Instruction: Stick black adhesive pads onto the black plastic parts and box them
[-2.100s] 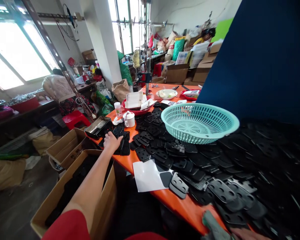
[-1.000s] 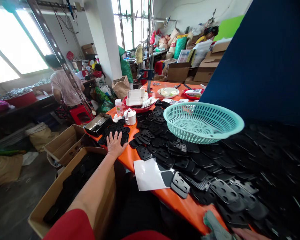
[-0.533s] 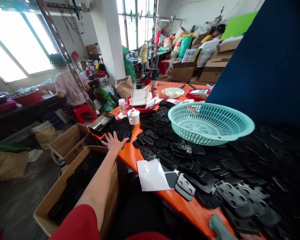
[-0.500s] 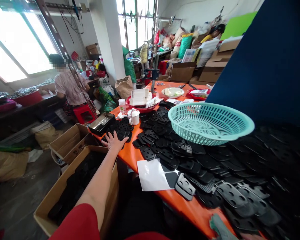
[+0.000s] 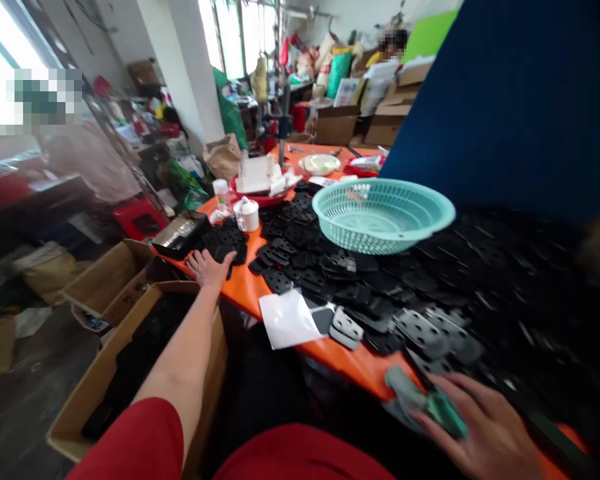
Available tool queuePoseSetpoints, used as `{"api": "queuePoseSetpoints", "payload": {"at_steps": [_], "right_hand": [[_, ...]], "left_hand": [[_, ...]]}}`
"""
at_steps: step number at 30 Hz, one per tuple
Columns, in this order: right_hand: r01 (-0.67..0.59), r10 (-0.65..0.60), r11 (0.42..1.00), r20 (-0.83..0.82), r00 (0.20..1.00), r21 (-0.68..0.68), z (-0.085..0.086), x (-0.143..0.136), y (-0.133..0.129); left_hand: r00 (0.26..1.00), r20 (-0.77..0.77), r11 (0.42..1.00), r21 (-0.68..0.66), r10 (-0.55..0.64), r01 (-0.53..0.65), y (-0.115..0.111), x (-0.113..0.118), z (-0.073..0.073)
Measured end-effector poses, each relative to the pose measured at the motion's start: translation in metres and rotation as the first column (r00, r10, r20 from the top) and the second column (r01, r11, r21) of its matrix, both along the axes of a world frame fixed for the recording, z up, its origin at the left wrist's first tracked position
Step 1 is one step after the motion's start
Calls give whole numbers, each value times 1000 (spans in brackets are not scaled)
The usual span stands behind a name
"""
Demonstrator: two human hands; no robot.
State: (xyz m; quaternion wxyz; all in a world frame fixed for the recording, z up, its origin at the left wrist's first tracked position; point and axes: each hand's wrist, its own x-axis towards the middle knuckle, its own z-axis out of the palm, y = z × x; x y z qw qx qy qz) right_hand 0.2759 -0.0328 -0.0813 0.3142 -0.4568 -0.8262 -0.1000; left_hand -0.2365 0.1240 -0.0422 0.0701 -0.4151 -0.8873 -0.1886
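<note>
My left hand (image 5: pixel 209 269) lies with fingers spread at the left edge of the orange table (image 5: pixel 250 291), beside a small group of black plates (image 5: pixel 225 239). At the lower right, my right hand (image 5: pixel 485 427) has its thumb and fingers around a grey-green cloth (image 5: pixel 420 400) at the table's front edge. White paper (image 5: pixel 287 320) and a shiny perforated plate (image 5: pixel 347 328) lie between the hands. A large pile of black plates (image 5: pixel 380 293) covers the table behind them, with a turquoise basket (image 5: pixel 385 217) on top.
A cardboard box (image 5: pixel 105 373) holding black pieces stands below my left arm. A white lidded mug (image 5: pixel 247 215), a black tray (image 5: pixel 180 233) and a red basin (image 5: pixel 267 199) stand farther back. A blue panel (image 5: pixel 530 107) rises at right. One person (image 5: pixel 87 157) sits at left, another at the back.
My right hand has come into fuller view at the lower right, with the cloth now between its fingers. The view has swung right. My left hand remains spread at the table's left edge.
</note>
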Motion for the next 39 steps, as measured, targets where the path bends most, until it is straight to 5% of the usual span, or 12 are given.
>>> {"api": "queuePoseSetpoints", "payload": {"at_steps": [11, 39], "right_hand": [[169, -172, 985, 137, 975, 33, 10, -16, -11], [146, -144, 989, 61, 988, -33, 13, -17, -13]], "left_hand": [[994, 86, 984, 172, -64, 48, 6, -7, -7], [994, 102, 996, 91, -31, 22, 12, -5, -2]]}}
